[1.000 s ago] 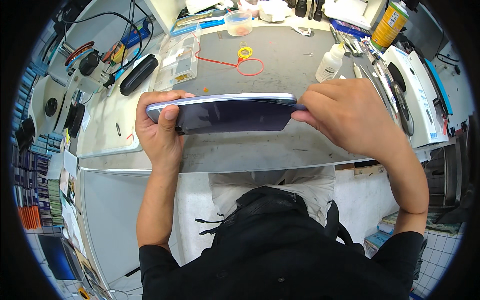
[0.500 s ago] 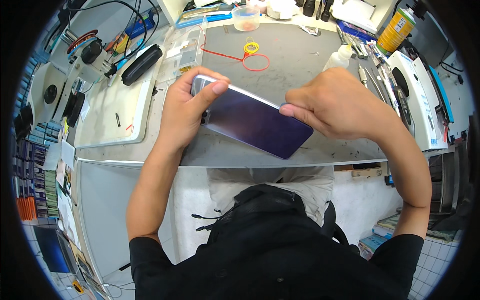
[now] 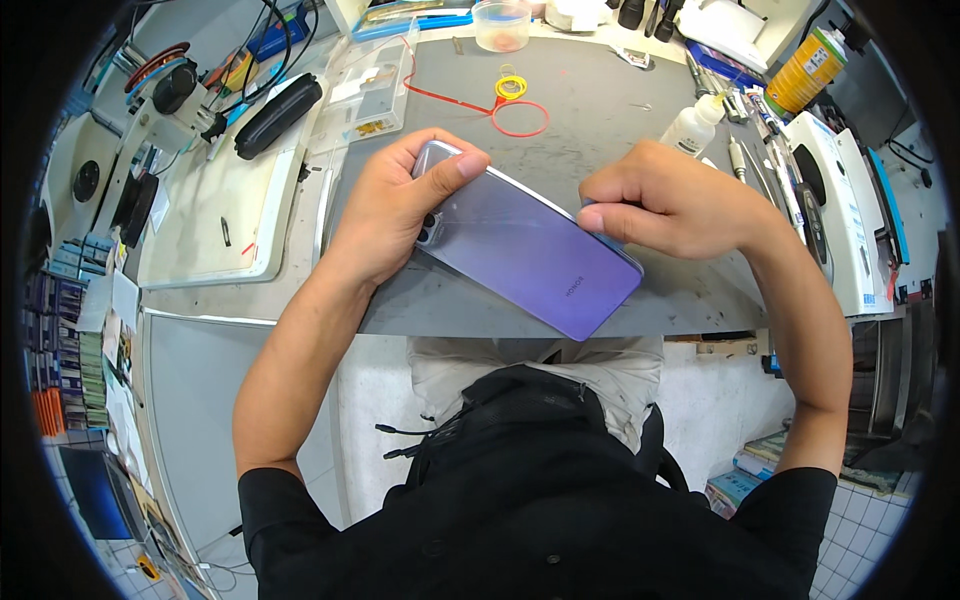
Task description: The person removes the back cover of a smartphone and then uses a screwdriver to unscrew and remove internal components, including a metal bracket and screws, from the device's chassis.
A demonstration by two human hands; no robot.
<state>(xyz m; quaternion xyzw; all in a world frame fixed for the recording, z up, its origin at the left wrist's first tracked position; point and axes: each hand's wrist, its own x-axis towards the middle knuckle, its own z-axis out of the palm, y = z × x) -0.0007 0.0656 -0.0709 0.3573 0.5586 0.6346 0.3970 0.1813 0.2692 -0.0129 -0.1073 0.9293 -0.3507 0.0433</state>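
Gripping the camera end of a purple phone, the left hand lays its thumb over the far long edge, probably to steady the whole body from one end. The phone slants back-up over the front of the bench, its free corner toward the wearer, which seems to turn that far edge to the other side. There the right hand is curled, thumb and forefinger pinching a thin bluish piece against the edge; most of it is hidden, so I cannot tell what it is.

Beyond, a white tray at left carries a black case, likely set aside to give the forearms room. The white bottle and slim tools lie past the right hand, presumably for easy reach. Farther off, a red loop lies loose beside a yellow coil, and a round clear tub stands near the back.
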